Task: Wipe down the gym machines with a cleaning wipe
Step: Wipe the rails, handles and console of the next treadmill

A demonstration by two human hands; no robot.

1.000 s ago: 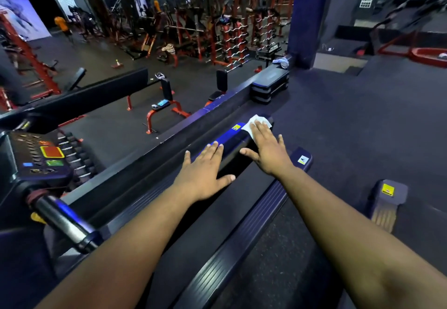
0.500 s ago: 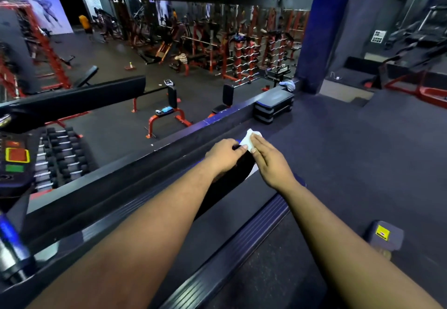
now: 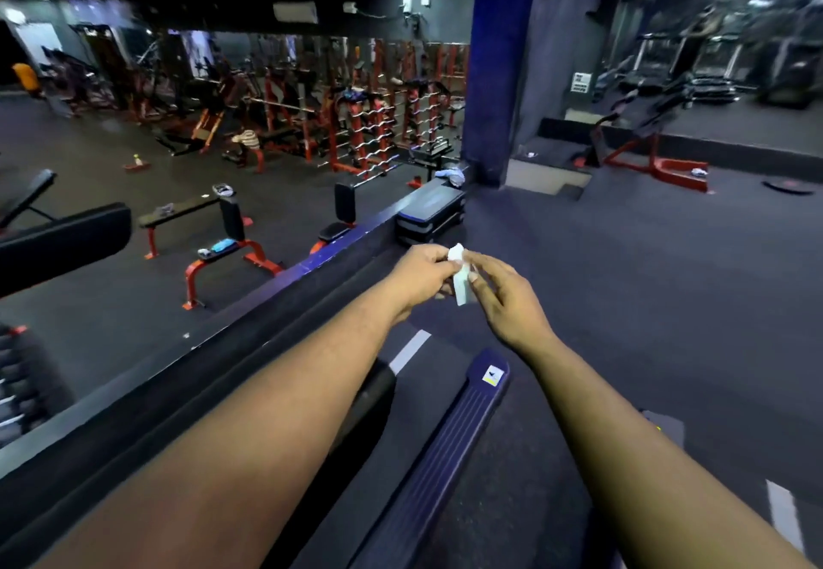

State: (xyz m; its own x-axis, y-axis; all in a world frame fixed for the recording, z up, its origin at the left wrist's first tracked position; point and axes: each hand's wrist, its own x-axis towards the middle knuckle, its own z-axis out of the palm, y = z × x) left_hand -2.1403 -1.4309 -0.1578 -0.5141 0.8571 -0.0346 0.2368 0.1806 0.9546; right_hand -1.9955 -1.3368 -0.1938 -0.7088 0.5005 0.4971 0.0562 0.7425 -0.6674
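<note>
- Person's both arms stretched out in front, hands raised clear of the machine, close together at mid-frame.
- Left hand (image 3: 422,273) has fingers curled, pinching the upper end of the white cleaning wipe (image 3: 460,273).
- Right hand (image 3: 503,299) has fingertips pinching the wipe's lower right side, the other fingers loosely bent.
- Wipe is crumpled and narrow, held upright between the two hands, touching nothing else; it hangs above the dark floor just past the end of the treadmill.
- Treadmill side rail (image 3: 438,466), dark blue and ribbed, runs diagonally under the right forearm; small yellow-white sticker (image 3: 492,375) on its far end cap.
- Treadmill belt (image 3: 374,395), black, lies between the rail and the left forearm, mostly covered by the arm; white stripe (image 3: 409,351) shows just beyond its end.
- Long dark ledge (image 3: 249,314) runs diagonally along the left side of the treadmill, blue sheen on its top edge.
- Stack of black step platforms (image 3: 429,214) sits at the far end of the ledge, beyond the hands.
- Red-framed benches (image 3: 231,252) on the lower floor to the left, small blue item lying on the nearer one.
- Racks of barbells and red machines (image 3: 356,123) fill the back, blurry.
- Blue pillar (image 3: 499,70) stands right of centre; mirrored wall (image 3: 712,56) right of it shows treadmills.
- Second grey end cap (image 3: 663,428) at right, beside the right forearm, partly hidden.
</note>
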